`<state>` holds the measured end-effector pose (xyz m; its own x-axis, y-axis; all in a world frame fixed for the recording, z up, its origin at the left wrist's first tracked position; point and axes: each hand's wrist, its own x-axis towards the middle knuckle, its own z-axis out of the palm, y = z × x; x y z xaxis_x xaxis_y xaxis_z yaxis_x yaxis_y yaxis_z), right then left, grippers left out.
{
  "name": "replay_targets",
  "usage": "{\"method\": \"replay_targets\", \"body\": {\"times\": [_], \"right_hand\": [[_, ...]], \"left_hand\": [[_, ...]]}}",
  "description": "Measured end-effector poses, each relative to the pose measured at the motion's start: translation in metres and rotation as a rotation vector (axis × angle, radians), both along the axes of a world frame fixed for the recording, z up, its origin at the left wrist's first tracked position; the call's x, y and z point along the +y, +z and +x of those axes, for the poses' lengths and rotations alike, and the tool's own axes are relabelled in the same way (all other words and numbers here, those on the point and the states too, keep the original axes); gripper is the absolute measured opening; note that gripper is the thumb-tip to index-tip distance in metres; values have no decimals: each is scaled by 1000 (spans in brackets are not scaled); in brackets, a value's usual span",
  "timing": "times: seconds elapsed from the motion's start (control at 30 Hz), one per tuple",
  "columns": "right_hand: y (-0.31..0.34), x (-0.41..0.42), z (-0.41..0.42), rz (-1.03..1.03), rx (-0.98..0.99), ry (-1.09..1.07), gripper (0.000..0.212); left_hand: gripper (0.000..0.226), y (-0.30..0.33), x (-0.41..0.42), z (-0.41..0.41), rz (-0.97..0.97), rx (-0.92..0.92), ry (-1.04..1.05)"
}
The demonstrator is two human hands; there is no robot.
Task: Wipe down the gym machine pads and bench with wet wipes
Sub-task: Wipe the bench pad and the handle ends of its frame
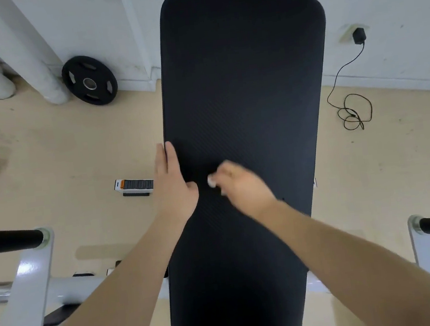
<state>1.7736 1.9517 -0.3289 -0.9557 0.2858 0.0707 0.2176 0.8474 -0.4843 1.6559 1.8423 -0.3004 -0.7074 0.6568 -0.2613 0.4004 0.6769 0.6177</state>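
Note:
A long black bench pad [242,83] runs from the bottom of the head view up toward the wall. My left hand [174,180] lies flat with straight fingers along the pad's left edge. My right hand [238,183], blurred by motion, rests on the middle of the pad with its fingers curled round a small white wet wipe [212,182], of which only a bit shows at the fingertips.
A black weight plate [89,80] leans on the wall at the back left. A small box [134,186] lies on the beige floor left of the bench. A black charger cable [350,108] coils on the right. White frame bars with black grips [9,239] flank the bench.

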Motion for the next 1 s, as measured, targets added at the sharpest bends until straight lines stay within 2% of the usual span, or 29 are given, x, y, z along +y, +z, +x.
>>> {"method": "replay_targets", "body": {"times": [0.03, 0.1, 0.2, 0.3, 0.4, 0.57, 0.63, 0.7, 0.77, 0.83, 0.9, 1.0], "right_hand": [[13, 20, -14, 8, 99, -96, 20], [38, 61, -39, 61, 251, -210, 18], [54, 109, -66, 141, 214, -271, 18], [36, 106, -71, 137, 207, -217, 18], [4, 65, -38, 124, 228, -85, 18], [-26, 2, 19, 10, 16, 2, 41], [-12, 20, 6, -17, 49, -41, 30], [16, 57, -16, -9, 165, -170, 19], [41, 100, -34, 28, 267, -289, 19], [49, 131, -42, 102, 232, -341, 20], [39, 138, -38, 188, 228, -298, 16], [9, 109, -8, 196, 254, -172, 13]], "left_hand": [[89, -1, 4, 1, -76, 120, -85], [101, -4, 14, 4, -253, 218, -190], [113, -5, 30, 13, -383, 235, -161], [113, -8, 37, 19, -423, 307, -132], [112, -8, 39, 23, -449, 317, -113], [103, -7, 44, 29, -427, 322, -49], [107, -7, 46, 31, -443, 294, -46], [110, -7, 48, 30, -458, 295, -46], [110, -10, 47, 30, -454, 279, -43], [109, -13, 45, 29, -440, 270, -42], [109, -13, 42, 29, -425, 271, -43], [109, -13, 39, 28, -410, 290, -54]]}}
